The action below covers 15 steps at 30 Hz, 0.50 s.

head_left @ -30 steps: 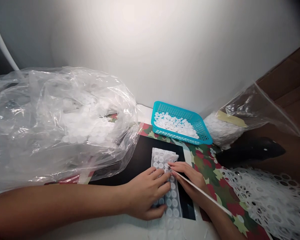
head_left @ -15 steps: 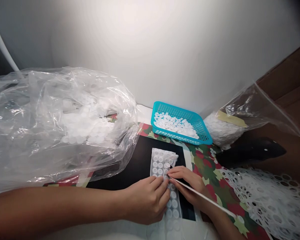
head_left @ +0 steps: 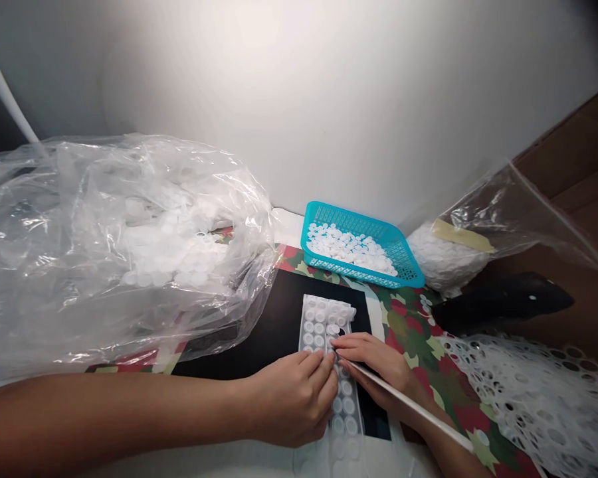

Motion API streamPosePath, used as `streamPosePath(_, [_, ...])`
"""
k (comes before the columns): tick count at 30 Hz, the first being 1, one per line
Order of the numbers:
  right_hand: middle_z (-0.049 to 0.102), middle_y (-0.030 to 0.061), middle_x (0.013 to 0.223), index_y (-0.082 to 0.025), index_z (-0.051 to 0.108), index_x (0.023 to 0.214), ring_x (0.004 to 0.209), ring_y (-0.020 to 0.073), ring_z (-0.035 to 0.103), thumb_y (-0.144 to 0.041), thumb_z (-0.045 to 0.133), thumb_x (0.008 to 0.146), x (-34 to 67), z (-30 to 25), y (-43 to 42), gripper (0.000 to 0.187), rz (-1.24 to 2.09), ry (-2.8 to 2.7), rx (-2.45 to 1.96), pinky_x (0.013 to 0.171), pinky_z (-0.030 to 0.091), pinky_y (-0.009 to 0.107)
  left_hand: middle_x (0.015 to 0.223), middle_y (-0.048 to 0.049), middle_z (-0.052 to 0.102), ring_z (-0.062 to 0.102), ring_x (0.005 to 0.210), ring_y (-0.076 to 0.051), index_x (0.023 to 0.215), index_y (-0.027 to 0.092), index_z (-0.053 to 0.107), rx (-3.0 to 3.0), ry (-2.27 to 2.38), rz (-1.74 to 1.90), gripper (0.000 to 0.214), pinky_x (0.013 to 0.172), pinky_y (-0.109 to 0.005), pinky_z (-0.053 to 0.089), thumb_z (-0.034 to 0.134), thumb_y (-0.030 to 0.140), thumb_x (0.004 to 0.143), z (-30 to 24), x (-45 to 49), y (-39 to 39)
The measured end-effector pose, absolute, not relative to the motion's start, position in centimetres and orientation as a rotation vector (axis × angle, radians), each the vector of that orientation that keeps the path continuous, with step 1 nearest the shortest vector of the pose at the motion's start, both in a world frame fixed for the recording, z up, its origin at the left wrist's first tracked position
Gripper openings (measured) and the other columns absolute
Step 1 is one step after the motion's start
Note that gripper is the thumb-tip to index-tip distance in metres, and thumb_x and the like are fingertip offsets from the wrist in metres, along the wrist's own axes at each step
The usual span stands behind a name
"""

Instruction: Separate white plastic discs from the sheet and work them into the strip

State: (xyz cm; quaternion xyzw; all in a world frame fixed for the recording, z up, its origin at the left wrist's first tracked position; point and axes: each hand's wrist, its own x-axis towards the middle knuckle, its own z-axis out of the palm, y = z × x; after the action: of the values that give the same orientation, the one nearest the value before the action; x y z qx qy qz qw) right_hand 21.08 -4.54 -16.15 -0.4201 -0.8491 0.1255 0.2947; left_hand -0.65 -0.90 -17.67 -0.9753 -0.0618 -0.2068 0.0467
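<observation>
A clear strip of white round discs (head_left: 323,320) lies on a black mat (head_left: 274,325). My left hand (head_left: 292,398) presses down on the strip's left side, fingers curled together against it. My right hand (head_left: 373,365) pinches a thin white stick (head_left: 413,408), its tip touching a disc near the middle of the strip. The two hands' fingertips meet on the strip. The lower part of the strip runs under my left hand toward the near edge.
A teal basket (head_left: 408,269) with loose white discs stands behind the mat. A big clear bag (head_left: 104,245) of discs fills the left. A smaller bag (head_left: 478,242) lies right, with punched-out white sheets (head_left: 538,398) and a dark object (head_left: 503,302) near it.
My left hand slid back toward me and curled its fingers, baring more of the strip's upper rows. My right hand shifted slightly down the strip with the stick.
</observation>
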Motion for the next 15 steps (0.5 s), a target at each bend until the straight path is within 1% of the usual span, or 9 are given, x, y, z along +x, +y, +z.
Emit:
streamPosePath(3, [0.072, 0.0098, 0.104, -0.019, 0.064, 0.104, 0.098, 0.02, 0.067, -0.013, 0.049, 0.092, 21.1, -16.4, -4.3, 0.02, 0.145, -2.332, -1.053, 0.085, 0.057, 0.035, 0.113, -0.0225, 0.063, 0.058, 0.106, -0.031, 0.113, 0.001, 0.056, -3.001, -0.175, -0.577, 0.039, 0.082, -0.04, 0.048, 0.041, 0.026, 0.088, -17.6, -0.6, -0.9])
streamPosePath(5, [0.072, 0.0107, 0.104, -0.019, 0.062, 0.111, 0.098, 0.0199, 0.067, -0.014, 0.047, 0.093, 21.2, -16.7, -4.3, 0.024, 0.035, -2.363, -1.025, 0.085, 0.057, 0.034, 0.111, -0.0223, 0.063, 0.058, 0.104, -0.031, 0.113, 0.003, 0.056, -3.019, -0.172, -0.538, 0.037, 0.08, -0.04, 0.049, 0.042, 0.026, 0.088, -17.6, -0.5, -0.9])
streamPosePath(9, [0.069, 0.0136, 0.114, -0.019, 0.056, 0.125, 0.106, 0.0201, 0.065, -0.011, 0.044, 0.093, 21.3, -17.6, -4.7, 0.034, -0.009, -2.356, -1.061, 0.086, 0.058, 0.032, 0.112, -0.0225, 0.062, 0.058, 0.1, -0.03, 0.11, 0.004, 0.055, -3.054, -0.168, -0.5, 0.036, 0.077, -0.039, 0.049, 0.041, 0.028, 0.087, -17.6, -0.4, -0.8])
streamPosePath(12, [0.067, 0.014, 0.118, -0.018, 0.057, 0.125, 0.108, 0.021, 0.065, -0.008, 0.046, 0.091, 21.4, -18.1, -4.8, 0.037, -0.005, -2.306, -1.113, 0.087, 0.058, 0.032, 0.113, -0.0225, 0.06, 0.058, 0.098, -0.029, 0.106, 0.005, 0.056, -3.072, -0.159, -0.482, 0.034, 0.075, -0.038, 0.048, 0.041, 0.028, 0.086, -17.5, -0.4, -0.6])
streamPosePath(15, [0.068, 0.0111, 0.117, -0.018, 0.06, 0.12, 0.104, 0.0206, 0.067, -0.008, 0.047, 0.09, 21.2, -18.2, -4.8, 0.034, 0.004, -2.259, -1.18, 0.087, 0.059, 0.031, 0.114, -0.0222, 0.059, 0.058, 0.096, -0.029, 0.104, 0.006, 0.056, -3.082, -0.157, -0.468, 0.033, 0.074, -0.037, 0.048, 0.042, 0.028, 0.085, -17.3, -0.4, -0.6])
